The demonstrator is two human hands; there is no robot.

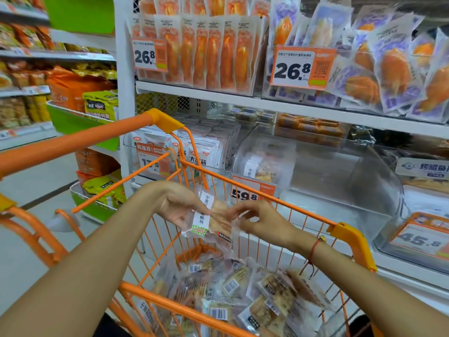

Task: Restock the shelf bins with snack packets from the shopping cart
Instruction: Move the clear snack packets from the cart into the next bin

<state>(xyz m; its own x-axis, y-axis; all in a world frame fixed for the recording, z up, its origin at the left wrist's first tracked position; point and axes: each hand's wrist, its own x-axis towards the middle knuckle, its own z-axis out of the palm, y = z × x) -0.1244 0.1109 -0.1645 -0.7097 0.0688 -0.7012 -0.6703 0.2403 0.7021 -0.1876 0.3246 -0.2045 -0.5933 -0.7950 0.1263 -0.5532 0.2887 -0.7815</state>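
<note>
Your left hand (pixel 181 207) grips a stack of packets (pixel 213 222) above the cart (pixel 279 200), labels up. Your right hand (pixel 262 221) pinches their edge, probably squaring them for the near-empty bin (pixel 315 171).

- A shop aisle, evenly lit, with a pale grey floor (pixel 31 181) running along the left.
- A white upright post (pixel 122 69) stands at the corner of the near shelving.
- White shelf boards (pixel 267 103) cross the right side, one above the other.
- Orange price tags (pixel 302 68) hang from the shelf edges; two read 26.8.
- White wire mesh backing (pixel 175 103) shows behind the middle shelf.
- On the left, a further rack (pixel 26 54) carries orange and yellow bags, blurred.
- Green trays (pixel 80 122) jut from that rack's end.
</note>
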